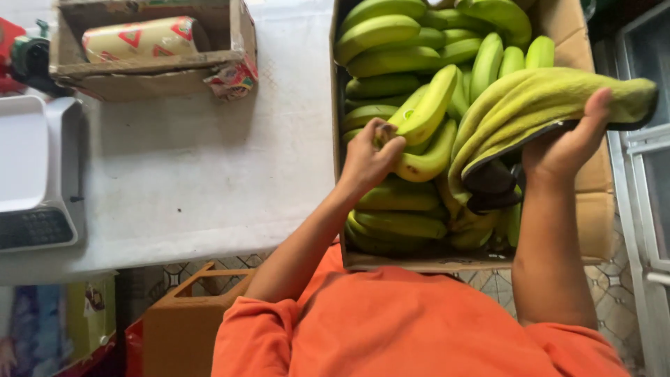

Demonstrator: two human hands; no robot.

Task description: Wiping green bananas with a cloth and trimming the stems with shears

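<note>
A large cardboard box [597,209] sits at the right end of a white table [209,181], packed nearly to its rim with green and yellow-green bananas [391,42] lying in bunches, layered over one another. The left hand [368,159] is down inside the box, its fingers closed around the stem end of a small bunch of bananas [426,132] near the middle of the pile. The right hand [567,143] grips a bigger bunch of yellowing bananas [537,101], thumb over the top and fingers underneath, holding it raised above the right side of the box with the dark stem end pointing down toward the fruit below.

At the far left end of the table stands a smaller open cardboard box [150,66] holding a roll of cream wrapping film with red triangles [139,38]. A white weighing scale [38,174] rests at the left edge of the table. Below the table's near edge a brown wooden crate [188,321] stands on the tiled floor. The person wears an orange shirt [412,328].
</note>
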